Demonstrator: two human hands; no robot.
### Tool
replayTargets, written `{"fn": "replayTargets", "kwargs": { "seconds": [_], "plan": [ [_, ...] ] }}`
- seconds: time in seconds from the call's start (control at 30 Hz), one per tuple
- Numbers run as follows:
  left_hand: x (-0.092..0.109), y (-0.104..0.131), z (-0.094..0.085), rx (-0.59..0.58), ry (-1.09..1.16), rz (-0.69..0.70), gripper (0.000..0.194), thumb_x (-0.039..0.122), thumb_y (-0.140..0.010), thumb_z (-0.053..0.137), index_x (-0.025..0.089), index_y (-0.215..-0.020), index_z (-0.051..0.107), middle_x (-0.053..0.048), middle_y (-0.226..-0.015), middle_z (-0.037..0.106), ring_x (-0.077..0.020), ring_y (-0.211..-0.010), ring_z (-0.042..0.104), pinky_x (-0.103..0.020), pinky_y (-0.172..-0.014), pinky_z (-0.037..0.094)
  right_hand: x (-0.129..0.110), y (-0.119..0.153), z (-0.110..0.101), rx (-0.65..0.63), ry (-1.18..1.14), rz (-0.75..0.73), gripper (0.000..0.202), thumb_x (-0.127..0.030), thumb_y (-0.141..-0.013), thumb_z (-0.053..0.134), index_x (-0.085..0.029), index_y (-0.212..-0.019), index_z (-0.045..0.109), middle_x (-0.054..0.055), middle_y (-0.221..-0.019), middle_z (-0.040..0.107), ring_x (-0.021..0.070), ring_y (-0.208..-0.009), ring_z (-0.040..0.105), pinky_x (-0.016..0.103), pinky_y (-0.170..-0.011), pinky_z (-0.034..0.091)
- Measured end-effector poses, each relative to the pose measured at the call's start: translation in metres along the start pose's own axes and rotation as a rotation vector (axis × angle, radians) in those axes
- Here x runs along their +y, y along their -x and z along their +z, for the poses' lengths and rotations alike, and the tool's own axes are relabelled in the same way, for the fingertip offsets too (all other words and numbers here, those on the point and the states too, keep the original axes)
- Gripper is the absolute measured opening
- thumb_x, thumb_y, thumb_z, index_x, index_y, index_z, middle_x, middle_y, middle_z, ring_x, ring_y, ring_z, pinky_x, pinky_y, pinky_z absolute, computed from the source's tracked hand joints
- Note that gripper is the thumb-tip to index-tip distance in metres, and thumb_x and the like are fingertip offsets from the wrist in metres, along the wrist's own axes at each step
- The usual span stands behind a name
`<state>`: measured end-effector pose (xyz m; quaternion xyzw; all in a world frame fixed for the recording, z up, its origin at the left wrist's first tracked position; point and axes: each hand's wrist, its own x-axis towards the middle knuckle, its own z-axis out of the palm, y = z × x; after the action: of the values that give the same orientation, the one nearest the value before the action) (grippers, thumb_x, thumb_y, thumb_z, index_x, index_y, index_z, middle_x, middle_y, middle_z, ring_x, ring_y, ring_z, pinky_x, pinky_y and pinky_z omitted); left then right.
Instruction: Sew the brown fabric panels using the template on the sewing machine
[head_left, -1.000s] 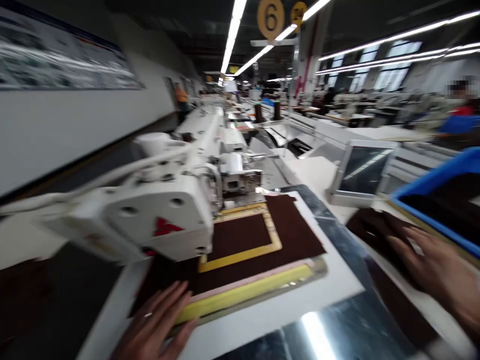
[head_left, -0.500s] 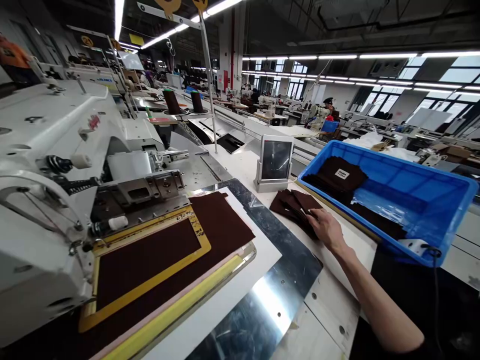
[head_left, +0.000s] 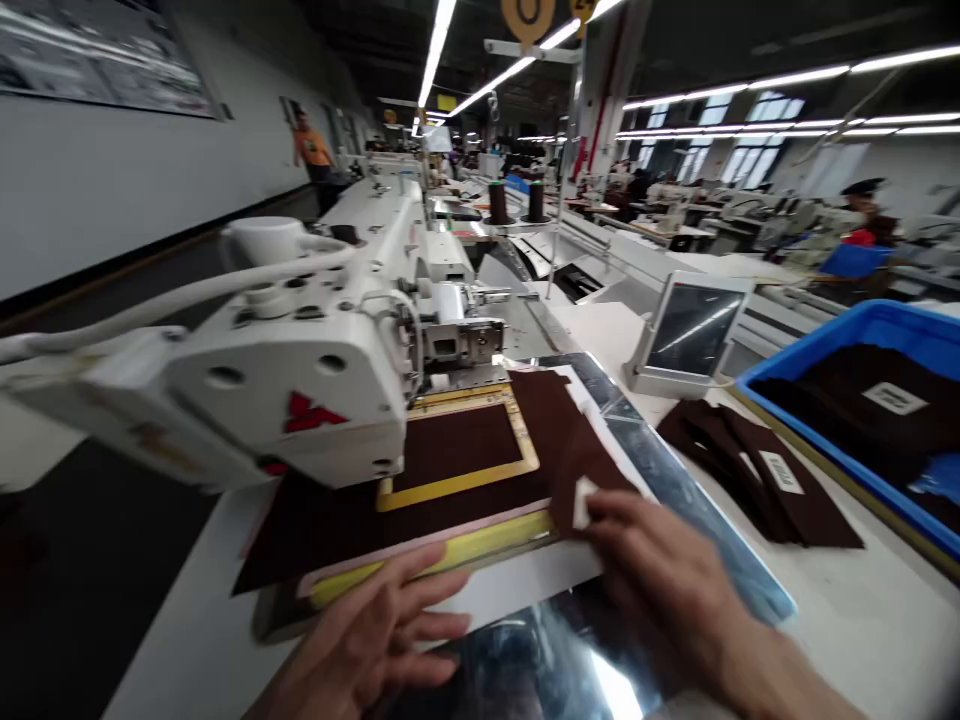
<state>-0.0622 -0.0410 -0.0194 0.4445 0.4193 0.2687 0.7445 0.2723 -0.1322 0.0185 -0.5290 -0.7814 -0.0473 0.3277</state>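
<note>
My right hand (head_left: 660, 570) grips a dark brown fabric piece (head_left: 589, 455) by its near edge, beside a white label (head_left: 583, 503) on it. This piece is raised over the right end of the clamp plate. Low in the view, my left hand (head_left: 382, 635) has its fingers spread and nothing in them, close to the yellow strip (head_left: 427, 560) along the plate's front. A larger brown cloth (head_left: 315, 540) lies under a yellow rectangular frame (head_left: 457, 488), at the head of a white sewing machine (head_left: 300, 370).
Labelled brown pieces (head_left: 757, 470) lie fanned on the table at right. Behind them stand a small screen (head_left: 694, 325) and a blue bin (head_left: 847, 325) with more brown pieces. A shiny metal plate (head_left: 540, 650) covers the table front. A person in orange (head_left: 311, 150) stands far back.
My right hand has come left from the fanned pieces, bringing one labelled piece over the clamp plate. My left hand has entered the view. The camera has turned left.
</note>
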Motion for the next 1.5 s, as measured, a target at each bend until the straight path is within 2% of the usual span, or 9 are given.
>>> {"fn": "replayTargets", "kwargs": {
  "seconds": [0.07,0.17,0.43,0.53,0.63,0.8,0.9,1.2,1.5],
  "plan": [
    [0.007,0.004,0.018,-0.071,0.118,-0.113,0.06,0.059,-0.094,0.065,0.024,-0.143,0.059,-0.014,-0.132,0.069,-0.0336,-0.109,0.071,-0.047,-0.088,0.062,-0.034,-0.003,0.04,-0.114,-0.114,-0.188,0.02,-0.013,-0.096,0.054,-0.015,-0.113,0.065,0.015,-0.123,0.069,0.0267,-0.11,0.066,0.04,-0.099,0.055],
    [0.016,0.007,0.032,-0.096,0.172,-0.127,0.044,0.039,-0.096,0.07,0.023,-0.137,0.064,-0.012,-0.126,0.072,-0.029,-0.108,0.071,-0.04,-0.094,0.058,-0.059,-0.004,0.067,-0.276,-0.242,-0.224,0.017,-0.025,-0.101,0.056,-0.017,-0.112,0.066,0.012,-0.123,0.07,0.0283,-0.112,0.066,0.045,-0.102,0.054],
    [0.028,0.016,0.025,-0.276,-0.054,0.017,0.03,0.042,-0.096,0.067,0.014,-0.104,0.073,-0.006,-0.092,0.068,-0.0191,-0.084,0.062,-0.03,-0.08,0.051,-0.027,-0.056,0.047,-0.489,-0.514,0.108,0.054,-0.045,-0.104,0.059,-0.028,-0.153,0.042,0.009,-0.147,0.054,0.0243,-0.132,0.052,0.036,-0.109,0.045],
    [0.04,0.014,0.025,-0.254,-0.303,0.074,0.03,0.04,-0.101,0.059,0.014,-0.088,0.067,0.001,-0.075,0.053,-0.0113,-0.067,0.044,-0.021,-0.061,0.039,-0.019,-0.073,0.057,-0.693,-0.613,0.19,0.027,-0.051,-0.104,0.057,-0.026,-0.112,0.065,0.0,-0.103,0.068,0.0172,-0.09,0.063,0.025,-0.076,0.05],
    [0.047,0.012,0.009,-0.092,-0.638,0.207,0.032,0.033,-0.103,0.052,0.017,-0.08,0.065,0.002,-0.072,0.055,-0.0119,-0.068,0.048,-0.021,-0.063,0.04,-0.006,-0.082,0.064,-0.807,-0.646,0.253,0.037,-0.051,-0.106,0.051,-0.021,-0.084,0.056,-0.003,-0.081,0.061,0.0131,-0.071,0.055,0.023,-0.062,0.041],
    [0.04,0.002,-0.051,0.268,-1.082,0.631,0.023,0.028,-0.105,0.05,0.022,-0.111,0.072,-0.005,-0.103,0.073,-0.0184,-0.099,0.068,-0.026,-0.087,0.053,0.029,-0.09,0.059,-0.853,-0.655,0.253,0.04,-0.053,-0.106,0.048,-0.021,-0.082,0.052,-0.001,-0.08,0.058,0.015,-0.07,0.05,0.026,-0.061,0.04],
    [0.037,-0.008,-0.075,0.313,-1.251,0.751,0.025,0.027,-0.104,0.054,0.023,-0.121,0.072,-0.007,-0.12,0.074,-0.0225,-0.119,0.065,-0.032,-0.102,0.055,0.045,-0.101,0.052,-0.855,-0.691,0.272,0.038,-0.053,-0.104,0.051,-0.022,-0.085,0.057,0.0,-0.081,0.059,0.0169,-0.07,0.05,0.028,-0.06,0.041],
    [0.033,-0.039,-0.078,0.28,-1.465,0.805,0.031,0.025,-0.104,0.055,0.023,-0.132,0.068,-0.007,-0.124,0.073,-0.0259,-0.119,0.065,-0.04,-0.103,0.055,0.073,-0.169,0.061,-0.787,-0.648,0.196,0.036,-0.051,-0.102,0.054,-0.02,-0.083,0.06,0.0,-0.078,0.058,0.0171,-0.069,0.051,0.029,-0.061,0.042],
    [0.022,-0.037,-0.088,0.322,-1.528,0.831,0.03,0.026,-0.103,0.058,0.023,-0.13,0.069,-0.007,-0.129,0.071,-0.0279,-0.124,0.062,-0.043,-0.106,0.053,0.088,-0.18,0.073,-0.798,-0.669,0.209,0.032,-0.047,-0.1,0.056,-0.019,-0.101,0.071,0.003,-0.092,0.069,0.0211,-0.079,0.061,0.031,-0.067,0.049]
  ]
}}
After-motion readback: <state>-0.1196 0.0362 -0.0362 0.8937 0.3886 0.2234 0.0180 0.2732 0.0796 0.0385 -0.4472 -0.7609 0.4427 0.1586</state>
